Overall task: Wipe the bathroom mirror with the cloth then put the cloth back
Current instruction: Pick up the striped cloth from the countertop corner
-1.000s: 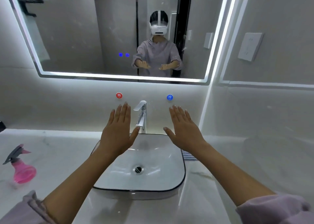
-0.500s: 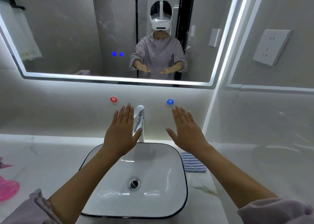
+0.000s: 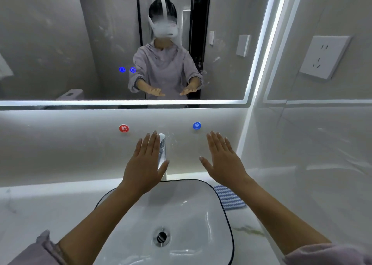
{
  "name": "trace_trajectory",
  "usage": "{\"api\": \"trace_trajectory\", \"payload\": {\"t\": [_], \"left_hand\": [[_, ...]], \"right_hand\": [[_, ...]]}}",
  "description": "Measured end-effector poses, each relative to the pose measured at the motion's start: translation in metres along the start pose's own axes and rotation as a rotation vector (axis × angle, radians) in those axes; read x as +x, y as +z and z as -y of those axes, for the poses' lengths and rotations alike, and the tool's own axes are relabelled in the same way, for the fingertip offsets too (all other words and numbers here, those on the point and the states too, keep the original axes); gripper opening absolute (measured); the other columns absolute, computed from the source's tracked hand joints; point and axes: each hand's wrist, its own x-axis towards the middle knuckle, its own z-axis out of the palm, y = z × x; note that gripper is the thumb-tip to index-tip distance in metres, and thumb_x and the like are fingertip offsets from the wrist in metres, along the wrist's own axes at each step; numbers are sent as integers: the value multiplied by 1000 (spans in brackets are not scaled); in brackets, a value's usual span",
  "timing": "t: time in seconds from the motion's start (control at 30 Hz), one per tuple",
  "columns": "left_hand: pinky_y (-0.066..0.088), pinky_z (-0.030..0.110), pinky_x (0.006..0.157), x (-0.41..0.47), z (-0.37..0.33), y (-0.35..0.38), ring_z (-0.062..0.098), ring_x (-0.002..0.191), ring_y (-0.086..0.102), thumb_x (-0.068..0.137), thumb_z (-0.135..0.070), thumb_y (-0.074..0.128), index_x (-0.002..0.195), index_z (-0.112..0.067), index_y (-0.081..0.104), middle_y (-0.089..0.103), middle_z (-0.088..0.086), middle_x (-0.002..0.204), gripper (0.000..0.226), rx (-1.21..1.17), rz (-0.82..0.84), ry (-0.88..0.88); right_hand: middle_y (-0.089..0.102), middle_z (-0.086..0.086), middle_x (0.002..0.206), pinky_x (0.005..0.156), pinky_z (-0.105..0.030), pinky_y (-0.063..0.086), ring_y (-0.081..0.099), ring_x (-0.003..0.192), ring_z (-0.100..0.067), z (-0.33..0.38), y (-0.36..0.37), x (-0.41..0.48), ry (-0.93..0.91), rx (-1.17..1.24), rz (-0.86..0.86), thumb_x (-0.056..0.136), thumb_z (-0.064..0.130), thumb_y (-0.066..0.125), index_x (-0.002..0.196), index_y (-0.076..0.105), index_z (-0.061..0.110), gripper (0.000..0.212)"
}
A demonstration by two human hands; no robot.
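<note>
Left hand [image 3: 144, 168] and right hand [image 3: 224, 163]: fingers spread flat, empty. Striped cloth [image 3: 229, 197] lay below right fingers; mirror [image 3: 60, 43] above.

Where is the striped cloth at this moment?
In the head view, the cloth lies on the counter just right of the sink, partly hidden under the right forearm, below the right hand.

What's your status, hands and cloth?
Left hand and right hand open, empty, above the basin. Striped cloth on counter right of basin, untouched. Mirror smudged. Faucet behind left hand.
</note>
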Motion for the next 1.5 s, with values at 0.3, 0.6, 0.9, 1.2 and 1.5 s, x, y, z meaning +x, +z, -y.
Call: {"api": "trace_trajectory", "payload": {"t": [0.3,0.6,0.9,1.2,1.5], "left_hand": [[-14,32,115,22,-8,13,22,145,-12,96,-52,25,148,-7,-6,-10,9,158,76,-19,14,32],[-8,35,118,57,-44,43,25,146,-8,96,-52,26,147,-4,-8,-7,12,158,78,-18,48,58],[-12,34,117,96,-80,82,24,146,-11,96,-51,25,147,-4,-8,-10,12,157,76,-29,119,81],[-9,36,118,125,-107,127,26,146,-10,97,-51,21,147,-3,-7,-9,14,157,76,-58,218,145],[-10,34,116,143,-125,184,25,146,-5,74,-63,-27,148,-4,-2,-3,11,158,98,-88,318,212]], "right_hand": [[-9,-9,161,120,-32,-9,-11,148,-20,-21,13,10,31,-11,24,100,48,30,152,-5,8,74],[-12,-6,161,117,-27,-13,-14,147,-17,-71,30,21,70,54,56,100,49,30,152,-9,11,75],[-8,-10,161,116,-28,-11,-8,148,-21,-126,61,20,146,40,109,100,50,28,152,-6,8,75],[-9,-9,161,117,-29,-9,-10,148,-20,-155,101,15,280,108,190,100,51,25,151,-9,8,75],[-12,-7,161,115,-27,-12,-13,148,-18,-168,152,3,390,183,285,100,50,27,152,-9,10,74]]}}
